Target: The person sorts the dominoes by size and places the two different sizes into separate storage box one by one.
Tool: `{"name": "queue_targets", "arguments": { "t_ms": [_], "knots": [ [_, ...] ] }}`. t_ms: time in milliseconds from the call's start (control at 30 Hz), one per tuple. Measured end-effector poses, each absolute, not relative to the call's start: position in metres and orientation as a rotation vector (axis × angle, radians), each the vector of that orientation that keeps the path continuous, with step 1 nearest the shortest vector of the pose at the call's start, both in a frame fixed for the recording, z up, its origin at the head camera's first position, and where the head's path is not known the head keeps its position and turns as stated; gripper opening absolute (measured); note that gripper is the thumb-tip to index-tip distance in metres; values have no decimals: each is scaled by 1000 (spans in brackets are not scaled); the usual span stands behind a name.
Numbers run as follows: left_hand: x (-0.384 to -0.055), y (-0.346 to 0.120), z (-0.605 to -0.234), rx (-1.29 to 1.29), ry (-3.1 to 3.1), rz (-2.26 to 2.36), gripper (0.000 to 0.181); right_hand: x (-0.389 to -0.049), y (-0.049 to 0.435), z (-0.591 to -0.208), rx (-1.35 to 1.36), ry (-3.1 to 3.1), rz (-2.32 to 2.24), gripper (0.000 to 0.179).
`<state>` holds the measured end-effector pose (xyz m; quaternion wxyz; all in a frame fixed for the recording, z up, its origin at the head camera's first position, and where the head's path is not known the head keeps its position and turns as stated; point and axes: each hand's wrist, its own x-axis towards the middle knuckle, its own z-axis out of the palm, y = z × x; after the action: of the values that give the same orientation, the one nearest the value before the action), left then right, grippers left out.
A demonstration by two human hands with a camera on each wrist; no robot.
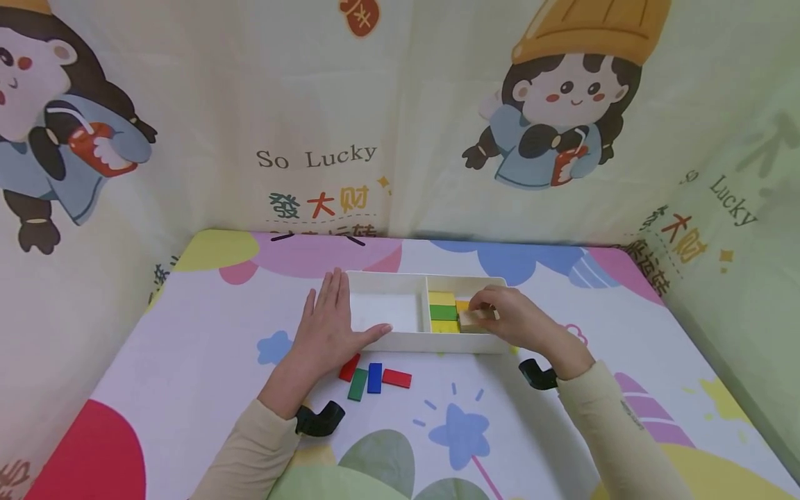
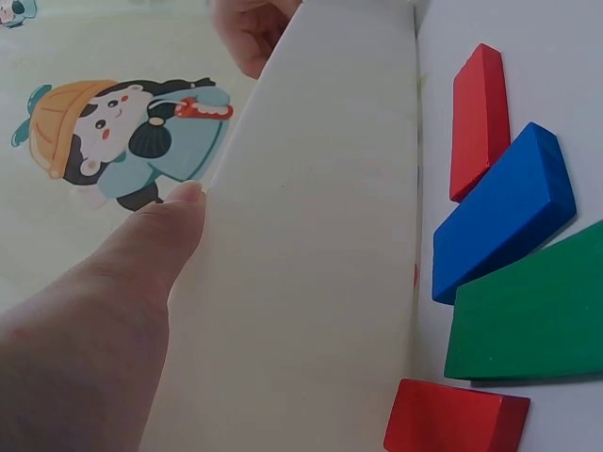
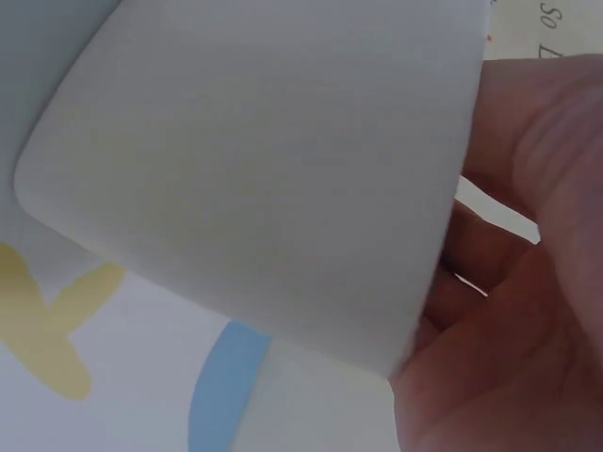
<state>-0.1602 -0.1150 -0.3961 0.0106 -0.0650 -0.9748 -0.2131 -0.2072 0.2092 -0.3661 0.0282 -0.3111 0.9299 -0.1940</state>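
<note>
A tray sits on the table mid-frame, blocks in its right compartment; four loose blocks lie just below.

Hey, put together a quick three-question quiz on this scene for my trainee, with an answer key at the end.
1. Count: how many flat, rectangular coloured blocks lie on the patterned tabletop, in front of the white, rectangular, two-compartment box?

2. True or false: the left hand is gripping a blue block.

3. Multiple choice: which block is the right hand touching? A) red; B) pale tan; C) blue.

Key: 1. Four. 2. False; it is spread open at the box's left end. 3. B, the pale tan rectangular block.
</note>
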Motion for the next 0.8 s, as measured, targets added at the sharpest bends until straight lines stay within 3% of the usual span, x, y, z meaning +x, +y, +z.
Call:
{"name": "queue_targets", "arguments": {
  "t_ms": [800],
  "knots": [
    [-160, -115, -396, -198, -3048, -677, 120, -225, 201, -368, -958, 2727, -426, 14]
  ]
}}
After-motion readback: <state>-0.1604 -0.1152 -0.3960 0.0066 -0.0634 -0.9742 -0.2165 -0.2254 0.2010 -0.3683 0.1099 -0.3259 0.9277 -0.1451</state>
